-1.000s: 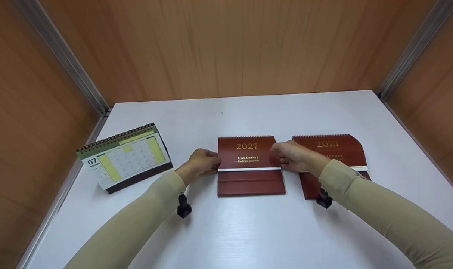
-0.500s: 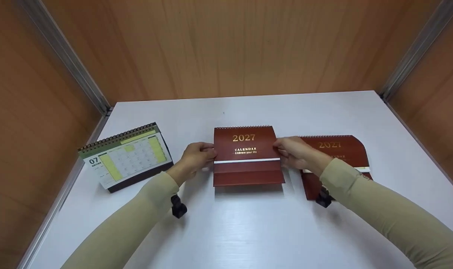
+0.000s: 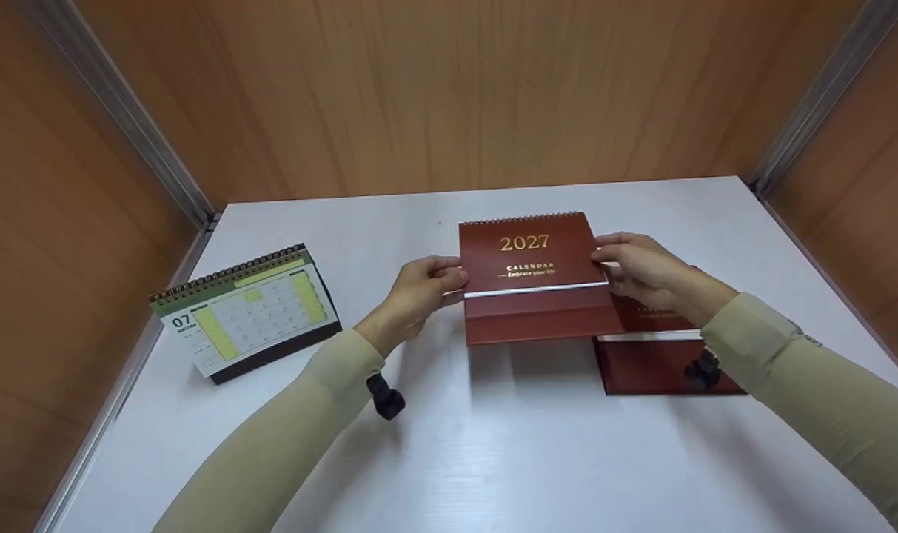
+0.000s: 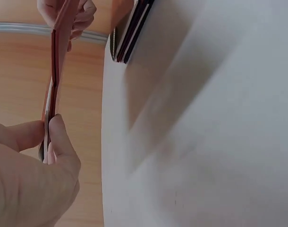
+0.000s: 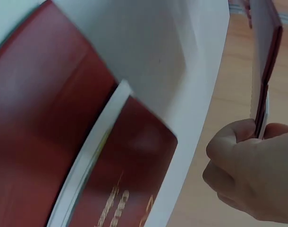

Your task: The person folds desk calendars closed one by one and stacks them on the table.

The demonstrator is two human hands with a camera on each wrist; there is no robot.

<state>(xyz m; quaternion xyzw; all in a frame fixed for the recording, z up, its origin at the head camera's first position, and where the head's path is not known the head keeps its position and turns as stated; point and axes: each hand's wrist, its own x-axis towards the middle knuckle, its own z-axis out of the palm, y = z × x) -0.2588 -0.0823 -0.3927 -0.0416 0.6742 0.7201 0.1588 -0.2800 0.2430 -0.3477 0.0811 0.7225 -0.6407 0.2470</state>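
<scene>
A dark red 2027 desk calendar (image 3: 530, 259) is held up off the white table, its spiral edge away from me. My left hand (image 3: 419, 292) pinches its left edge between thumb and fingers, which the left wrist view shows edge-on. Its right edge is pinched by my right hand (image 3: 652, 270). Below and to the right, a second red calendar (image 3: 671, 366) lies on the table, partly hidden by the held one and by my right hand and sleeve. In the right wrist view, this lying calendar (image 5: 134, 142) fills the lower left.
At the left of the white table (image 3: 449, 444) stands a spiral desk calendar (image 3: 249, 314) with a green and yellow page marked 07. Wooden panels (image 3: 449, 96) enclose the back and both sides, with metal strips (image 3: 130, 111) at the corners.
Both hands have lifted the red calendar off the table. It has moved away from me and to the right, now overlapping the second red calendar in view.
</scene>
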